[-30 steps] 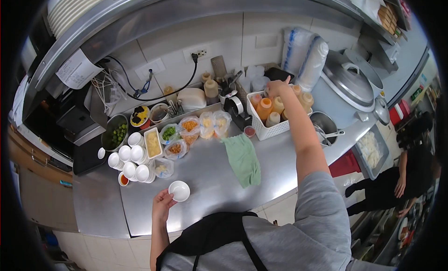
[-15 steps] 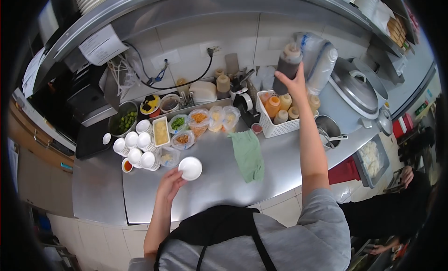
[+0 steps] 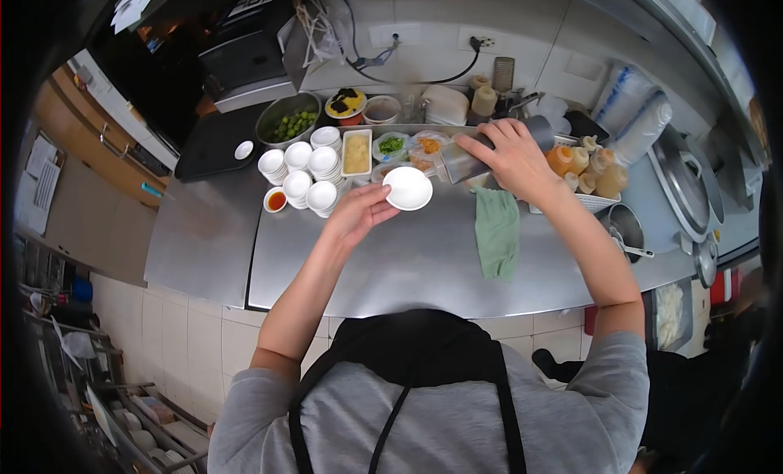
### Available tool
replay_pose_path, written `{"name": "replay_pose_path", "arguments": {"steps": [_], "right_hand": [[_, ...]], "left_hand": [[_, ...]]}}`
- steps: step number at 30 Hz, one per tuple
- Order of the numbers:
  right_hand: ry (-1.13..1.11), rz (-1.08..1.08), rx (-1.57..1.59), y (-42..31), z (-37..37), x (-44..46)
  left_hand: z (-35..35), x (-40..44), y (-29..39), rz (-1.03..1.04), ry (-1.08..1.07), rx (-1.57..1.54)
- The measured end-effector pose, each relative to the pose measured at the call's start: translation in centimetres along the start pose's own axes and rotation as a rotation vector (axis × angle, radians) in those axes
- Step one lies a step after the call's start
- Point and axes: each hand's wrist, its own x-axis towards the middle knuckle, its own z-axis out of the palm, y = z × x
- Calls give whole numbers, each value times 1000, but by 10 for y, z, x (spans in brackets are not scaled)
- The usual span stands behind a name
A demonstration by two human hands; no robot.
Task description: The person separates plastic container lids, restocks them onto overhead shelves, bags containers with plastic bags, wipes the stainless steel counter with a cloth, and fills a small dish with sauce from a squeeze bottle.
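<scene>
My left hand [image 3: 359, 213] pinches the rim of a small white sauce cup [image 3: 409, 188], held above the counter, with its inside facing up. A squeeze bottle [image 3: 465, 164] of dark sauce lies on its side in the grip of my right hand [image 3: 517, 161]. Its narrower end points left, toward the cup and apart from it. Whether any sauce is coming out cannot be made out. Left of the cup stand several stacks of white cups [image 3: 298, 183]. One cup of orange-red sauce [image 3: 277, 200] sits in front of them.
A green cloth [image 3: 496, 233] lies on the steel counter [image 3: 367, 274]. Behind are a tub of pale paste [image 3: 356, 152], bagged chopped greens [image 3: 391, 144] and a bowl of green fruit [image 3: 292, 125]. To the right are several sauce bottles [image 3: 561, 159] and a pot [image 3: 624, 223].
My right hand has carried the dark sauce bottle left from above the basket and tipped it from upright to sideways. The camera view has shifted; my left hand still holds the cup.
</scene>
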Motion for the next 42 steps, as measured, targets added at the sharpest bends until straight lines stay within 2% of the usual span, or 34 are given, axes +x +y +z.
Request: {"name": "replay_pose_path", "arguments": {"steps": [7, 28, 33, 37, 38, 40, 42], "right_hand": [[-64, -135, -14, -15, -2, 22], [-10, -140, 13, -15, 6, 30], [-47, 14, 116, -16, 24, 18], [7, 324, 736, -19, 43, 5], [11, 333, 726, -13, 50, -1], [178, 595, 1019, 4, 63, -5], [319, 693, 930, 37, 62, -8]], "left_hand": [[-6, -6, 3, 25, 25, -26], [-18, -4, -1, 20, 22, -66], [-23, -8, -2, 8, -19, -99], [-21, -14, 4, -1, 14, -112], [-26, -14, 4, -4, 1, -108], [-40, -14, 7, 15, 66, -137], [-60, -19, 14, 46, 132, -157]]}}
